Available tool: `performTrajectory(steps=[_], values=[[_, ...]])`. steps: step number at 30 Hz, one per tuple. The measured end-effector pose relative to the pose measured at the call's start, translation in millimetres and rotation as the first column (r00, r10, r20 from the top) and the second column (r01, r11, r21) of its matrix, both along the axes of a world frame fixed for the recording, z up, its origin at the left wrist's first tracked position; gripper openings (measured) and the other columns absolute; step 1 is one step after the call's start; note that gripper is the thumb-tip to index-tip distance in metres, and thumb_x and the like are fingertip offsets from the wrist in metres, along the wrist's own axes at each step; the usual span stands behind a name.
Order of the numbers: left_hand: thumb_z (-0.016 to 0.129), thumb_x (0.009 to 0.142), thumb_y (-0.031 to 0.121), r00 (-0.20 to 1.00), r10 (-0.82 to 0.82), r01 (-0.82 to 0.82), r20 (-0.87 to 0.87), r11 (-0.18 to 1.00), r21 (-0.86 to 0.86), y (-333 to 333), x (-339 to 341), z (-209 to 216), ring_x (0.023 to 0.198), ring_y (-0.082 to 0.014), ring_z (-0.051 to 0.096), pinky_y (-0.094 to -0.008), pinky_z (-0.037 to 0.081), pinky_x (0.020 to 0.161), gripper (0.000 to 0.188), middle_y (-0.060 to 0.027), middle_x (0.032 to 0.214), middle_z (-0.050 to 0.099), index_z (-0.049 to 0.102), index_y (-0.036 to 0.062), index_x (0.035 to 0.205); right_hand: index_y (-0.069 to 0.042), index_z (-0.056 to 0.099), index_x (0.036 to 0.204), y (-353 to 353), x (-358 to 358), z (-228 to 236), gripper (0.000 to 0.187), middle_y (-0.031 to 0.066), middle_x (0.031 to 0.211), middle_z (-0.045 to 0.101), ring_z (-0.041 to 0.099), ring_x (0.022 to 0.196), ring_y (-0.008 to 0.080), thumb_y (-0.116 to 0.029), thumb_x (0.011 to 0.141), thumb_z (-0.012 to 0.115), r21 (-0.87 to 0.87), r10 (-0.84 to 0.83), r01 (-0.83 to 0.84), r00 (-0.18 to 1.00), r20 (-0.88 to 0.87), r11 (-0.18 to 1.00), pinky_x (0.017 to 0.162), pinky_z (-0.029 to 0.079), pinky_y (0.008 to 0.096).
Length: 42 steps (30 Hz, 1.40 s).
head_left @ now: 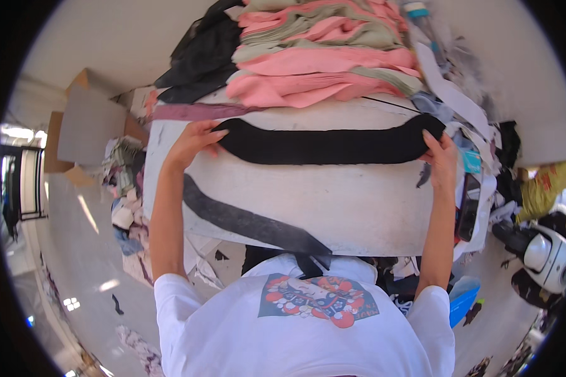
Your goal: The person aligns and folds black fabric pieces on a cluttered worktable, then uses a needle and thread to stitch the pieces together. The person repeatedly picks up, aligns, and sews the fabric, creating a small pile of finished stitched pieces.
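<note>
A black curved strip of fabric [333,146] stretches level between my hands, above the white tabletop. My left hand [201,139] pinches its left end between thumb and fingers. At the other end, my right hand [439,154] grips the strip with the thumb on top and the fingers behind. Nearer to me, a second dark grey strip [251,221] lies slantwise on the white table [358,207], its lower end reaching the near edge.
Pink and grey-green fabric pieces [324,60] pile up at the back, beside black fabric [204,60]. A mauve strip [198,112] lies at the back left. At the right edge sits a dark phone-like object [468,207]. A cardboard box [94,125] stands left; scraps litter the floor.
</note>
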<state>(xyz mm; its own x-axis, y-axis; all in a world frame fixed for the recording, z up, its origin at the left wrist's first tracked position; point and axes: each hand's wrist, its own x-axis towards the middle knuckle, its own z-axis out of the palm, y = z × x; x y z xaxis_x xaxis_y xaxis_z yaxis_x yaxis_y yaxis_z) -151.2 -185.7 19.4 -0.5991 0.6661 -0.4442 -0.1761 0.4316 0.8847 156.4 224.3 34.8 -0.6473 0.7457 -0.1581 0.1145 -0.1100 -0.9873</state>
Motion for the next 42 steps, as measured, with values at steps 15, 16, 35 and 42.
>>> performTrajectory(steps=[15,16,35,42], values=[[0.069,0.087,0.010,0.991,0.127,-0.123,-0.032,0.988,0.094,6.7,15.3,0.7,0.075,-0.0087,0.062,-0.0218,0.052,0.059,0.051,-0.0007,0.085,0.063,0.052,0.0045,0.134,-0.004,0.063,0.099,24.0,-6.3,-41.7,0.020,0.0020,0.075,0.065,0.062,0.059,0.0092,-0.021,0.089,0.069,0.018,0.011,-0.013,0.990,0.142,1.000,0.048,0.053,0.0227],[0.069,0.086,0.009,0.991,0.130,-0.126,-0.042,0.988,0.094,7.1,15.5,-0.1,0.074,-0.0085,0.062,-0.0214,0.051,0.058,0.051,-0.0003,0.083,0.063,0.052,0.0047,0.134,-0.004,0.063,0.099,22.9,-6.7,-41.2,0.020,0.0019,0.075,0.065,0.062,0.059,0.0093,-0.020,0.089,0.069,0.020,0.012,-0.015,0.991,0.136,1.000,0.047,0.053,0.0228],[0.084,0.068,0.018,0.505,0.211,0.187,-0.837,0.920,0.345,151.1,178.6,98.7,0.128,-0.0382,0.047,-0.0410,0.045,0.099,0.107,-0.0236,0.141,0.044,0.018,-0.0005,0.151,0.001,0.054,0.116,-90.0,-59.3,109.9,0.035,0.0036,0.100,0.064,0.061,0.092,0.0094,-0.003,0.084,0.069,0.358,0.273,-0.199,0.946,-0.172,0.913,0.078,0.050,0.0227],[0.058,0.090,0.004,0.914,0.380,-0.196,-0.139,0.716,0.670,140.1,160.5,133.6,0.094,-0.0239,0.067,-0.0310,0.053,0.082,0.048,-0.0141,0.106,0.067,0.045,-0.0040,0.135,0.000,0.049,0.133,-128.1,-87.8,161.6,0.047,0.0084,0.105,0.065,0.064,0.096,0.0143,-0.009,0.089,0.064,0.371,0.596,-0.472,0.701,-0.393,0.800,0.082,0.052,0.0258]])
